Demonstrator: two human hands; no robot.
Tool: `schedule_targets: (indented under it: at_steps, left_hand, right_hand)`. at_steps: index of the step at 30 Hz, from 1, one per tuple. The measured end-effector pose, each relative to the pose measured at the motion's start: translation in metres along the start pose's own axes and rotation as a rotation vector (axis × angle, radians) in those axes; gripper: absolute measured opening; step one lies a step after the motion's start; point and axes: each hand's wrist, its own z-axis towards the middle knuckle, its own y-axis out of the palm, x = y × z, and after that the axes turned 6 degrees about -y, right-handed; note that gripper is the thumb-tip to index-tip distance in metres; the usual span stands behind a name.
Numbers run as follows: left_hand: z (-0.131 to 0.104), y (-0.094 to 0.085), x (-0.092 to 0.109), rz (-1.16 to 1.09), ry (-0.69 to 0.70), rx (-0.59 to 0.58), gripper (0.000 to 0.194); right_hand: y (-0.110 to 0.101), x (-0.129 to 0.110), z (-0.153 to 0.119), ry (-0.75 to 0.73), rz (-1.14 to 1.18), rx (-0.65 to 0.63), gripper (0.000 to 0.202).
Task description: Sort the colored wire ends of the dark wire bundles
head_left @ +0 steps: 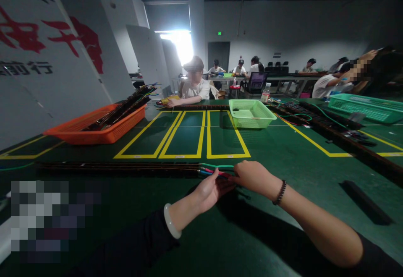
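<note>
Dim workroom, green table (283, 151) marked out with yellow tape (179, 156). Taking the two hands as the centre of the dial, we record a co-worker (198, 90) seated across the table between eleven and twelve o'clock. We find the long dark strip (119, 169) lying on the near part of the table, stretching from the hands toward nine o'clock. Its long axis runs side to side, nearly parallel to the near edge of the tape, and its wired end points to three o'clock. We note a slim, blackish-brown body with thin, lighter lines along its length. Coloured wires (206, 171) leave the end: green uppermost, pink-red and blue below it. The left hand (208, 191) is half open, palm up, fingers beneath the wires and thumb beside them; we cannot tell whether it grips. The right hand (255, 177) is bent into a pinch on the wires from the three o'clock side. Fingers hide the wire tips from us, and the strip's nine o'clock end is lost in shadow. We log an orange basket (127, 129) at ten o'clock and a pale green basket (258, 122) at one.
</note>
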Motion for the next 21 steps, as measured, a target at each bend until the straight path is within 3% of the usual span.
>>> schedule_targets:
  at_steps: [6,14,21]
  left_hand:
    - [-0.002,0.003,0.000,0.039,0.013,0.006,0.035]
    - [-0.002,0.002,-0.001,0.125,0.062,-0.022,0.033]
    - [-0.002,0.002,-0.002,0.162,0.084,0.007,0.033]
  right_hand:
    - [0.001,0.002,0.003,-0.018,-0.012,-0.003,0.032]
    - [0.010,0.025,0.015,0.058,0.080,0.118,0.030]
    - [0.032,0.042,0.028,0.062,0.371,-0.032,0.039]
